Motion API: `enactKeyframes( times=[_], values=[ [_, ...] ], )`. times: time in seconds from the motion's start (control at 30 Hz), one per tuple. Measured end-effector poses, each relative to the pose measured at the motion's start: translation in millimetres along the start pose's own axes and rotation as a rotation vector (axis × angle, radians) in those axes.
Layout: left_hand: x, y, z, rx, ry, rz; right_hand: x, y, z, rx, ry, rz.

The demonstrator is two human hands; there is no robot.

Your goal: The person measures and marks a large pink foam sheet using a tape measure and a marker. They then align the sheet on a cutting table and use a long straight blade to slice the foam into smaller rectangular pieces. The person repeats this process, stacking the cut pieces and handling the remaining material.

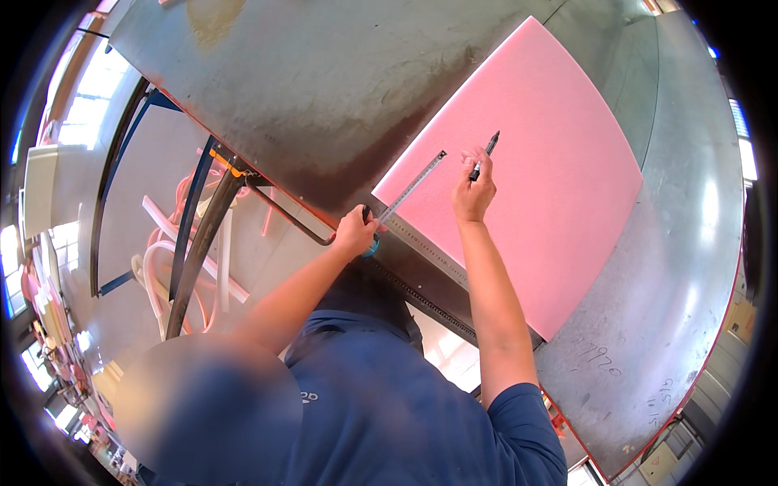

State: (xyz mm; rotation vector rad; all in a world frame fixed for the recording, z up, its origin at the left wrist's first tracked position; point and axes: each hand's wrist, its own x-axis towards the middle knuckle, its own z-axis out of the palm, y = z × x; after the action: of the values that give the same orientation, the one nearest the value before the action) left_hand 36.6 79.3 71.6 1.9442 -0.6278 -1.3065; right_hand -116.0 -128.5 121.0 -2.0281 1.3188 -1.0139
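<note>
Pinning tape measure [409, 192] across pink foam sheet [519, 170] with left hand [355, 232], right hand [472, 194] gripping marker [485, 155] (loose tape could skew marks).

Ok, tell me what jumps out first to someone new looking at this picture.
A large flat pink foam sheet dominates, lying on the grey metal worktable at centre right. Over its left edge, the right hand holds a black marker pen, while the left hand grips the end of a thin steel ruler stretched onto the sheet. Pale offcut strips lie on the floor below left.
</note>
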Motion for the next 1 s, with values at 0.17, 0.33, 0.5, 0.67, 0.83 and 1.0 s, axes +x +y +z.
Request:
enactKeyframes(
  times=[0.17, 0.33, 0.5, 0.67, 0.83, 1.0],
  values=[
    [2, -6, 1, -0.059, 0.009, -0.007, -1, -9, -5, 0.084, 0.016, 0.020],
    [4, -3, 2, -0.035, -0.001, -0.016, -1, -9, -7, 0.092, 0.002, 0.022],
    [1, 1, 2, -0.058, -0.009, -0.030, -3, -11, -8, 0.096, -0.031, 0.050],
    [3, -1, 1, -0.035, -0.008, -0.027, 0, -15, -9, 0.110, -0.028, 0.026],
    [1, 2, 2, -0.013, 0.011, -0.024, 4, -21, -10, 0.190, -0.014, 0.083],
    [0, 1, 4, 0.008, 0.036, -0.019, 9, -4, -12, 0.199, -0.027, 0.165]
  ],
)
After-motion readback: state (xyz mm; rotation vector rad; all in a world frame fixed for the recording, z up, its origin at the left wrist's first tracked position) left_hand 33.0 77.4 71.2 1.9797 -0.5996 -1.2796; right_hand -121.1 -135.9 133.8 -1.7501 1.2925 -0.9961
